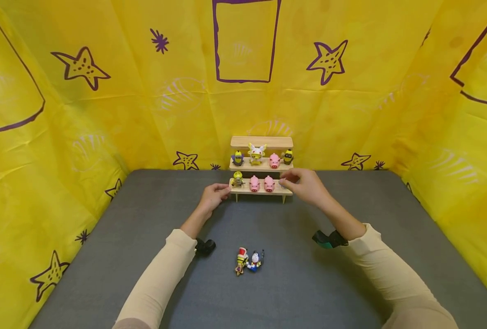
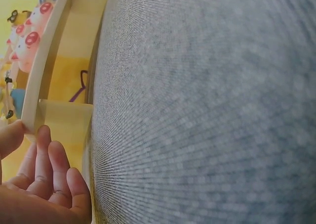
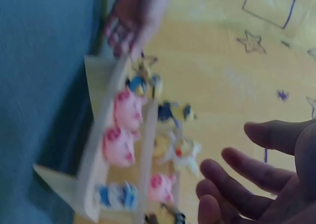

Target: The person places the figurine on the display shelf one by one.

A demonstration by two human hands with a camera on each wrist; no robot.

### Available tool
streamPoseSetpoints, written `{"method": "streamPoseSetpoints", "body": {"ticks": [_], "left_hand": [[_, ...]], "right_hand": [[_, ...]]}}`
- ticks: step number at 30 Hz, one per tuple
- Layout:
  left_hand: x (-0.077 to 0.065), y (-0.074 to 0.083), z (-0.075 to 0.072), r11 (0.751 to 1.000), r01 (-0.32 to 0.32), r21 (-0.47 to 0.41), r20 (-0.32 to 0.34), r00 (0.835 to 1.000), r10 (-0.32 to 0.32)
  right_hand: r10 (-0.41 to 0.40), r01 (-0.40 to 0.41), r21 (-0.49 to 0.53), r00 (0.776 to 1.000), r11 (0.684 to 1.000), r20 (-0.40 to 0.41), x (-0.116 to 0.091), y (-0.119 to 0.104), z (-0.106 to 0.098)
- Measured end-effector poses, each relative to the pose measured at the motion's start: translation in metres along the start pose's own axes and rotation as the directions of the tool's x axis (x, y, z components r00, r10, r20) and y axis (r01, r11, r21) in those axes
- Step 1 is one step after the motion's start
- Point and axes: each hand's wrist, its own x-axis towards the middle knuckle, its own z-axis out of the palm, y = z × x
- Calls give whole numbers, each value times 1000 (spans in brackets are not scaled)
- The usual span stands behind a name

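A small wooden three-tier display shelf (image 1: 259,193) stands at the back of the table. At the left end of its lowest tier, my left hand (image 1: 214,197) pinches the board's corner between thumb and fingers. My right hand (image 1: 307,186) is by the tier's right end, fingers relaxed and holding nothing. Near it stands a blue-and-white figurine (image 3: 117,196), mostly hidden in the head view. Two pink pig figurines (image 1: 254,183) and a Minion figurine (image 1: 238,179) share that tier. Above are a white-eared yellow figurine (image 1: 257,154), another pig (image 1: 274,161) and two Minion-like figurines (image 1: 238,158).
Closer to me on the grey table (image 1: 276,292) lie a figurine with a red hat (image 1: 242,258) and a blue-and-white figurine (image 1: 255,261). The shelf's top board (image 1: 261,142) is near the yellow patterned cloth (image 1: 177,109), which hangs behind and at both sides.
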Motion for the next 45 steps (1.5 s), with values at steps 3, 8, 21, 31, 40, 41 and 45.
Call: {"method": "streamPoseSetpoints", "body": {"ticks": [3, 8, 21, 31, 40, 41, 45], "left_hand": [[0, -1, 0, 1000, -6, 2, 3, 1000, 6], [2, -1, 0, 1000, -10, -2, 7, 1000, 10], [2, 0, -1, 1000, 5, 1, 8, 1000, -5], [2, -1, -1, 1000, -2, -3, 13, 1000, 2], [3, -4, -1, 1000, -9, 0, 9, 1000, 9], [3, -3, -1, 1000, -9, 0, 9, 1000, 9], [3, -3, -1, 1000, -7, -2, 7, 1000, 7]], "right_hand": [[-3, 2, 7, 994, 1000, 108, -7, 0, 10], [-43, 35, 36, 957, 999, 288, -16, 0, 26], [-92, 156, -52, 786, 986, 611, -37, 1, 63], [3, 133, -178, 792, 975, 610, -55, -7, 86], [-16, 145, -193, 837, 970, 547, -63, -10, 101], [-21, 143, -185, 841, 972, 541, -63, -10, 103], [-41, 130, -136, 854, 982, 519, -63, -10, 105]]}}
